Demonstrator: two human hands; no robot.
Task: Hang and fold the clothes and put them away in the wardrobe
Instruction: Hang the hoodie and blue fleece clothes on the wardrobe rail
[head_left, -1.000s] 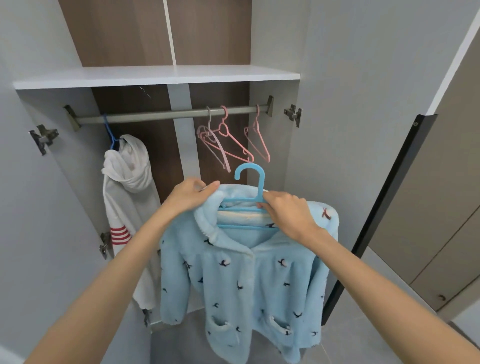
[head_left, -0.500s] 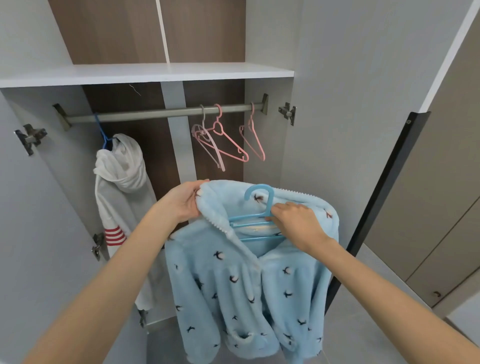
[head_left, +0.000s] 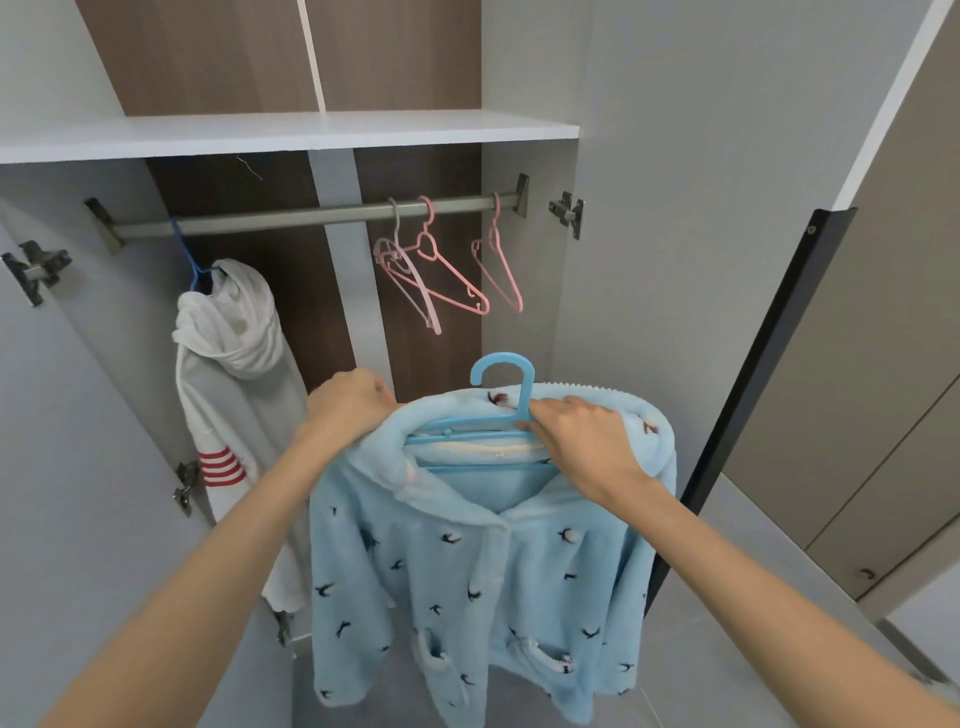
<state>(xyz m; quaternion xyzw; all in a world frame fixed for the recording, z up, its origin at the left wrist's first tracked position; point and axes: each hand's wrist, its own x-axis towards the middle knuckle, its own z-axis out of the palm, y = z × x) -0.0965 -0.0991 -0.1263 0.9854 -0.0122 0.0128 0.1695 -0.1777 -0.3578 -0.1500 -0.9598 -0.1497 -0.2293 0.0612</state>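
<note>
A fluffy light-blue jacket (head_left: 483, 582) with small dark bird prints hangs on a blue plastic hanger (head_left: 511, 387) in front of the open wardrobe. My left hand (head_left: 348, 405) grips the jacket's left shoulder at the collar. My right hand (head_left: 582, 441) holds the hanger just under its hook, fingers curled over the bar and the collar. The hook stands upright, below the grey rail (head_left: 311, 215) and apart from it.
A white hooded garment (head_left: 234, 374) with red stripes hangs at the rail's left end. Three empty pink hangers (head_left: 441, 275) hang at the right end. A white shelf (head_left: 291, 132) sits above the rail. The dark-edged door (head_left: 753, 395) stands open to the right.
The jacket has settled square on the hanger and the hook has risen upright again. My left hand has shifted onto the shoulder; the view has moved closer to the wardrobe.
</note>
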